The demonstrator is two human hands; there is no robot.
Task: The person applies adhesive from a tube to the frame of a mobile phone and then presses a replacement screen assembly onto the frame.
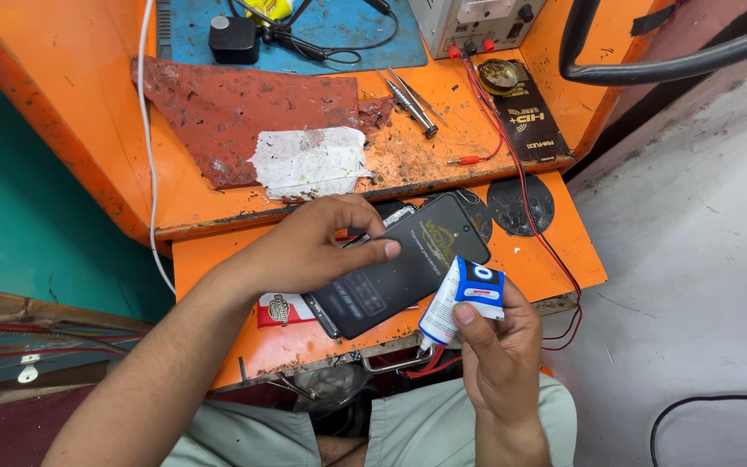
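Observation:
My left hand [313,246] grips a dark phone [408,268] by its upper edge, thumb lying across the face; the phone rests tilted on an orange pull-out shelf [546,251]. My right hand [499,350] holds a small white and blue glue tube [460,298], nozzle pointing down and to the left, just beside the phone's lower right edge. A red and white packet [280,309] lies under the phone's left corner.
The orange workbench [443,156] above carries a worn red mat [244,112] with a white patch, tweezers and a screwdriver [412,99], a black card [525,117], a power supply box [477,22] with red leads, and a blue mat [339,35]. Grey floor lies to the right.

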